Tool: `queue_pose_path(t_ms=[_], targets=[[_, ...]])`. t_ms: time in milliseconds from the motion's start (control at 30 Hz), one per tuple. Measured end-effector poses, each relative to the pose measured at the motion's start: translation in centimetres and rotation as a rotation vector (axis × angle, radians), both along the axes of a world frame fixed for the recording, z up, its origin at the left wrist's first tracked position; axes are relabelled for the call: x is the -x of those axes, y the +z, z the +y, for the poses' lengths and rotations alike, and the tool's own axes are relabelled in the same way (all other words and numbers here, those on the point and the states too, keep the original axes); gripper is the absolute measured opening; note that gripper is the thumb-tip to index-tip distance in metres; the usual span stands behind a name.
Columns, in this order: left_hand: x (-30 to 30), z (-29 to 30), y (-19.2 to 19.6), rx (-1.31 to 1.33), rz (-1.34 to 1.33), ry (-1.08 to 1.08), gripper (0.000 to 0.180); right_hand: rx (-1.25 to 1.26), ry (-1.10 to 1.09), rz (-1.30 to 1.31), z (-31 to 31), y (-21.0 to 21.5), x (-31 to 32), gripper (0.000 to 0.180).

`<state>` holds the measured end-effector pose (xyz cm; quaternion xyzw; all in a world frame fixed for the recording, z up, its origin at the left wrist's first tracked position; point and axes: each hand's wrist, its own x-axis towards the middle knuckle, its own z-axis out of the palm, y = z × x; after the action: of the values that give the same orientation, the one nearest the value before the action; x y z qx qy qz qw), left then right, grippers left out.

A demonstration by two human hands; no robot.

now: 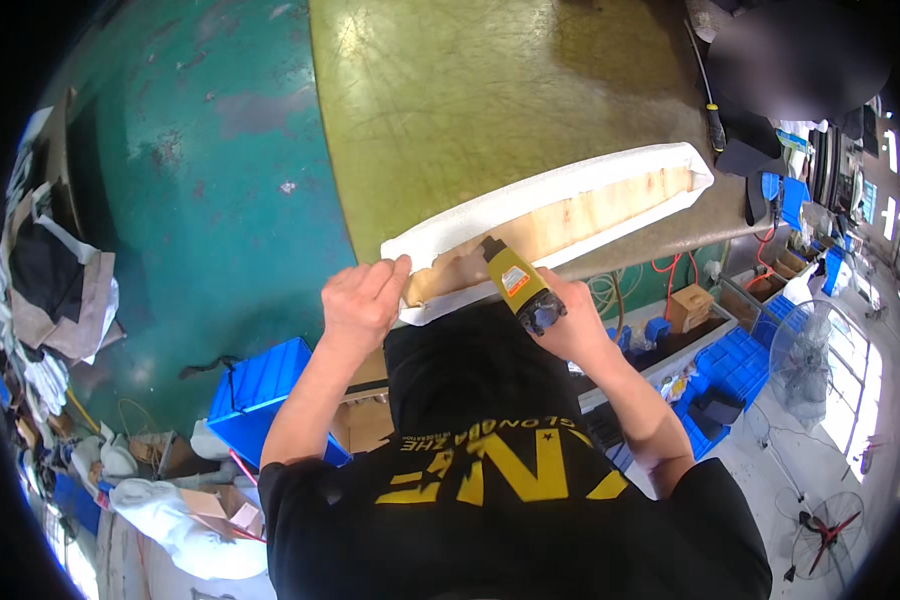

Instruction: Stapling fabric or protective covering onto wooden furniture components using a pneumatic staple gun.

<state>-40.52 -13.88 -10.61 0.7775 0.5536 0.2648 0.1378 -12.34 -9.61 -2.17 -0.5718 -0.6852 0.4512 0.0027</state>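
A long wooden board point(600, 215) lies slantwise at the table's near edge, its bare face up. White padded fabric point(530, 195) is folded over its long edges and its far right end. My left hand point(358, 305) is closed on the fabric at the board's left end, the fingers bunched at the corner. In my right hand point(578, 325) is a yellow staple gun point(515, 280), gripped from the right side. Its dark nose points at the wood near the far fabric fold; whether it touches cannot be made out. The gun hides part of the near fold.
The worktable has a green surface point(210, 180) at left and an olive one point(490, 90) at right. A screwdriver point(715, 125) lies by a person point(750, 140) at the far right. Blue bins point(260, 385), cartons point(690, 305) and fans point(805, 360) stand around the near side.
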Motion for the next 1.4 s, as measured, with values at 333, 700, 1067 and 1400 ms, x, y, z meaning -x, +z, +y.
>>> queue_pose_path(t_ms=[333,700,1067,1400], targets=[[-0.2,-2.3,-0.9,0.067,0.011,-0.007,0.042,0.127,-0.065,0.217,0.4,2.0,3.6,0.033],[-0.2,-2.7,-1.2,0.049,0.012,0.010,0.039,0.160,-0.078,0.130,-0.7,-0.5,6.4,0.032],[-0.2,-3.9,-0.3,0.184,-0.025,0.113,0.035,0.180,-0.193,0.106,0.3,1.6,-3.8,0.048],[-3.4,-3.8,3.2,0.538,0.048,0.521,0.029,-0.205,-0.684,-0.425,5.8,-2.8,-27.8,0.041]])
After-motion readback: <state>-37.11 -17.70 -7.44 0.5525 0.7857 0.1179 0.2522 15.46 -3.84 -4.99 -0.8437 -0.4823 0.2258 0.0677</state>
